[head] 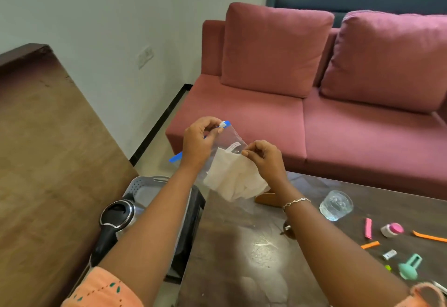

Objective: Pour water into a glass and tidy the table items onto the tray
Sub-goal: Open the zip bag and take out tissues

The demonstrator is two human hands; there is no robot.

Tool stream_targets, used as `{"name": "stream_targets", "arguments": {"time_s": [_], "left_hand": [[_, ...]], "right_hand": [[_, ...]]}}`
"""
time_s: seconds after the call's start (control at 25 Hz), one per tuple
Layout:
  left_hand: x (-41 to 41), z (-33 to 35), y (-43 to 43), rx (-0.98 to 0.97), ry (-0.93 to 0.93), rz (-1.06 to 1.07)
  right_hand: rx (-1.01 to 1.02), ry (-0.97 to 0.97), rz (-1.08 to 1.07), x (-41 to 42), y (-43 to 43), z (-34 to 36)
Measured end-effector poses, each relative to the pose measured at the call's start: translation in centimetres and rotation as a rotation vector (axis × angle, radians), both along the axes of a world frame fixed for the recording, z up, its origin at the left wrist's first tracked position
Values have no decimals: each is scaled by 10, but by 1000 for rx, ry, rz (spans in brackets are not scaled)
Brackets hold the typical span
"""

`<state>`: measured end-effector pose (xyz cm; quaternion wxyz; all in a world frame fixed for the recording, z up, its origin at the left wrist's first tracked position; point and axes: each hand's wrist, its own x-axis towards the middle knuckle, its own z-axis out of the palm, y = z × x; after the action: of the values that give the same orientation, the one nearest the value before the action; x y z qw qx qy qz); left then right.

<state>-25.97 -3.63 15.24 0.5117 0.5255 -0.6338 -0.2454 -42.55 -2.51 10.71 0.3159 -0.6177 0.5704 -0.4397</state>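
Because the clear zip bag (pixel 227 142) is thin film with a soft white cloth (pixel 232 178) inside, it should weigh almost nothing, sag wherever it is unsupported and slip under a loose pinch; the stiff blue zip strip (pixel 176 157) along its mouth looks the surest place to take it. It hangs in the air above the far edge of the desk (pixel 242 246), held between both hands. The left hand (pixel 198 142) keeps a narrow grip on the white slider (pixel 222 124), wrist raised and forearm reaching up. The right hand (pixel 263 159) pinches the bag's side, fingers curled. The glass (pixel 336 206) stands upright on the desk to the right; the grey tray (pixel 142 186) sits low on the left.
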Motion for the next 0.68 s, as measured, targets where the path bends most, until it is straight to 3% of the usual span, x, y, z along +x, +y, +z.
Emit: {"name": "stream_targets", "arguments": {"time_s": [0.2, 0.68], "left_hand": [[-42, 18, 2, -44, -112, -121], [-86, 64, -5, -176, -197, -208]], "right_hand": [[-132, -170, 47, -30, -6, 47], [-334, -187, -65, -44, -14, 99]]}}
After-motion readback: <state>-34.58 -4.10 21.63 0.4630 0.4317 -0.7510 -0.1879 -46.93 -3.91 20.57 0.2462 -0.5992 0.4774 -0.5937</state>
